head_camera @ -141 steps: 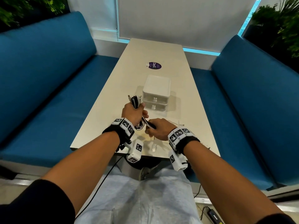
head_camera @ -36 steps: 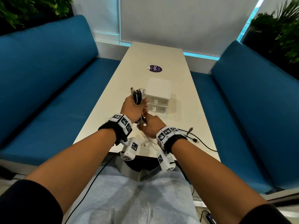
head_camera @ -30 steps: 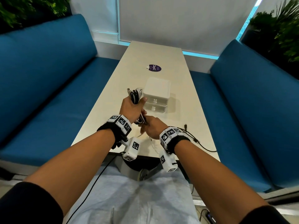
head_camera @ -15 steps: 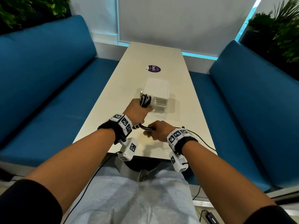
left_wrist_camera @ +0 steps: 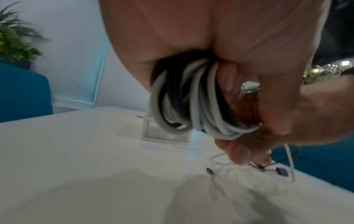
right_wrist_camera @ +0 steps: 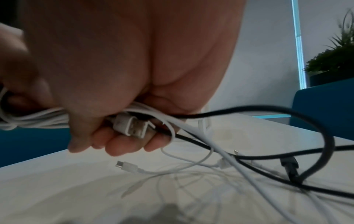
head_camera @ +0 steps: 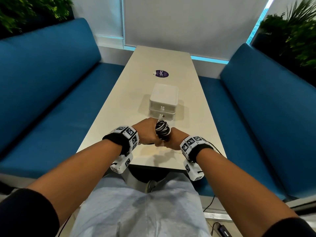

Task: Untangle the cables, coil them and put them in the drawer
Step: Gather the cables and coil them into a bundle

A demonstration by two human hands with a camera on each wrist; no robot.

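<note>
A coil of black and white cables [head_camera: 162, 130] was held above the near end of the table [head_camera: 119, 103], just short of the closed white drawer unit [head_camera: 163, 100]; the left hand [head_camera: 145, 132] was curled round the coil; the right hand [head_camera: 174, 140] was closed on loose strands and a white USB plug [right_wrist_camera: 132, 126]; further cable ends [right_wrist_camera: 268, 163] lay on the table beneath.
</note>
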